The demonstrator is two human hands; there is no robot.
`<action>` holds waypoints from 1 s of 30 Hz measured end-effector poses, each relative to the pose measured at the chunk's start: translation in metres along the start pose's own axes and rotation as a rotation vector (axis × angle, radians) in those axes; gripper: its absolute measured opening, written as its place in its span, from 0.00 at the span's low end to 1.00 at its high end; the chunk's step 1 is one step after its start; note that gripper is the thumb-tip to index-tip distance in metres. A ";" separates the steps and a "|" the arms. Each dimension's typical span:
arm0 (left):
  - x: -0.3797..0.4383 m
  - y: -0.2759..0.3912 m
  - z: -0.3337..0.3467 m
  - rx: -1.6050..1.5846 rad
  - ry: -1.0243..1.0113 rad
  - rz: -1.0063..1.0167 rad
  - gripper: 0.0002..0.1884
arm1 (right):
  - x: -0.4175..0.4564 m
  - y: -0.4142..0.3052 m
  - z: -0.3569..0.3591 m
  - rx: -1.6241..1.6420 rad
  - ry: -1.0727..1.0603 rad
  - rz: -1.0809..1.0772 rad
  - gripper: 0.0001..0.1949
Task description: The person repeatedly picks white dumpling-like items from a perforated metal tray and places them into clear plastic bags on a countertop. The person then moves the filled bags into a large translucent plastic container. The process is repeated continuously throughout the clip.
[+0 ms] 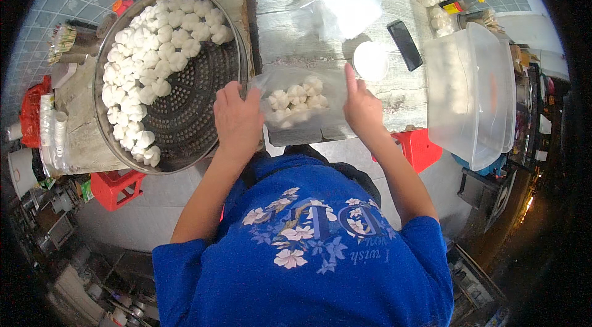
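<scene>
A clear plastic bag [296,119] with several small white buns [296,94] inside lies at the table's front edge, spread between my hands. At its left side, my left hand [238,116] pinches the plastic between thumb and fingers, close to the steamer's rim. My right hand [363,107] grips the bag's right side, its index finger stretched out toward a white round lid or bowl [370,61]. To the left stands a large round metal steamer tray [194,91] with a perforated base. Many pleated white buns [152,56] cover its left and far parts.
A black phone [405,45] lies right of the round white item. White plastic sheets or bags [344,1] rest at the back. Translucent plastic tubs [455,95] stand at the right edge. Stacked paper cups [53,128] are far left. Red stools [418,149] stand below the tables.
</scene>
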State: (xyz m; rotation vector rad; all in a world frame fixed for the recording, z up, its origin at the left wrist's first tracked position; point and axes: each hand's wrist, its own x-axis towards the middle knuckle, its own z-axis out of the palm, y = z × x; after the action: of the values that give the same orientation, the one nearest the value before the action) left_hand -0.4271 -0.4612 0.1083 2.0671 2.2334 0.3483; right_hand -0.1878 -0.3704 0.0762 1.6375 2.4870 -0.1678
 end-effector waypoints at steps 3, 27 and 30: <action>-0.008 -0.002 -0.001 -0.213 -0.303 -0.120 0.24 | -0.006 0.013 -0.012 0.212 0.276 -0.135 0.33; -0.014 0.006 0.014 -1.577 -0.440 -0.454 0.24 | 0.108 -0.046 0.026 0.079 0.217 -0.179 0.08; -0.019 0.002 0.003 -1.468 -0.433 -0.388 0.25 | 0.089 -0.041 0.015 0.309 0.202 -0.124 0.14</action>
State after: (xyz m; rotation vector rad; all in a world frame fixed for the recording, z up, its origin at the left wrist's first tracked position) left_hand -0.4225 -0.4795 0.1044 0.7864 1.2535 0.9667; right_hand -0.2591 -0.3094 0.0444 1.6838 2.8363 -0.4437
